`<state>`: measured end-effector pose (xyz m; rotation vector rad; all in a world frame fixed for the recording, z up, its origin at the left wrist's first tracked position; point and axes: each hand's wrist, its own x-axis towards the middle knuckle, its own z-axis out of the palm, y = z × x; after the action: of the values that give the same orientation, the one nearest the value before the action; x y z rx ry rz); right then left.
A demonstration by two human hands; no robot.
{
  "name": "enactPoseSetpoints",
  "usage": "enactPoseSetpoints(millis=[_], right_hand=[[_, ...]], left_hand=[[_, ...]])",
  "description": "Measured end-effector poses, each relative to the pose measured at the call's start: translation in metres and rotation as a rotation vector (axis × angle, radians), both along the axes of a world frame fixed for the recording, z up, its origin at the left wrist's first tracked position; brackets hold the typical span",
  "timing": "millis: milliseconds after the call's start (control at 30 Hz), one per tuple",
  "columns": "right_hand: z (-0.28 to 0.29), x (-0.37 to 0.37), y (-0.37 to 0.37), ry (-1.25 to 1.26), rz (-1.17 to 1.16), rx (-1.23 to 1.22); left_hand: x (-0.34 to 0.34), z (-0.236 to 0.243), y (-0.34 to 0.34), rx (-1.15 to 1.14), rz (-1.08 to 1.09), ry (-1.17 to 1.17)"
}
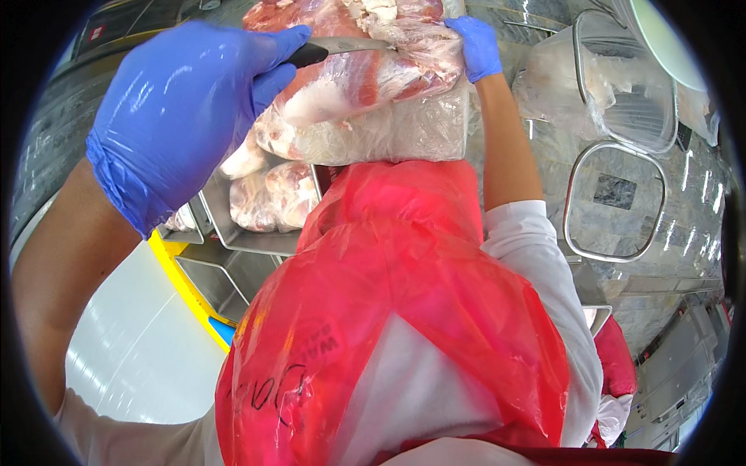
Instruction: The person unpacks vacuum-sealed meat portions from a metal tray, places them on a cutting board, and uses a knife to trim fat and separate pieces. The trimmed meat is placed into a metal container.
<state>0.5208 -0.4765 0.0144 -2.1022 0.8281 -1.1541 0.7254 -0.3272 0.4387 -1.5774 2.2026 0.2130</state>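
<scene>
In my left hand (183, 109), gloved in blue, is a knife (350, 44) with a black handle and its blade pointing right. The blade lies against a large piece of raw meat (350, 81), red with white fat. At the right end of that meat, my right hand (475, 48), also in a blue glove, grips its edge; some fingers are partly hidden. Under the meat sits a pale block wrapped in clear plastic (396, 136). More raw meat (307, 15) lies behind, at the top of the view.
Metal trays (268, 242) with meat pieces (272, 194) stand below left, beside a yellow rim (183, 283). On the right are a metal hoop (571, 202) and a framed clear plastic bag (544, 85). Red clothing (615, 361) shows at lower right.
</scene>
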Motion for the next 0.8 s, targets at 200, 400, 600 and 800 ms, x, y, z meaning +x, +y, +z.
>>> enactPoseSetpoints(millis=[200,400,600,800], right_hand=[[-0.005,0.012,-0.012,-0.068,0.113,0.231],[-0.021,0.005,-0.029,0.306,-0.106,-0.196],[-0.003,0.001,-0.032,0.737,-0.27,-0.21],[0.007,-0.012,-0.026,0.861,-0.393,-0.125]], left_hand=[[-0.002,-0.006,0.026,-0.02,0.173,0.1],[0.029,-0.065,0.051,-0.123,0.296,0.323],[0.039,-0.111,0.079,-0.196,0.358,0.33],[0.045,-0.148,0.097,-0.309,0.377,0.392]])
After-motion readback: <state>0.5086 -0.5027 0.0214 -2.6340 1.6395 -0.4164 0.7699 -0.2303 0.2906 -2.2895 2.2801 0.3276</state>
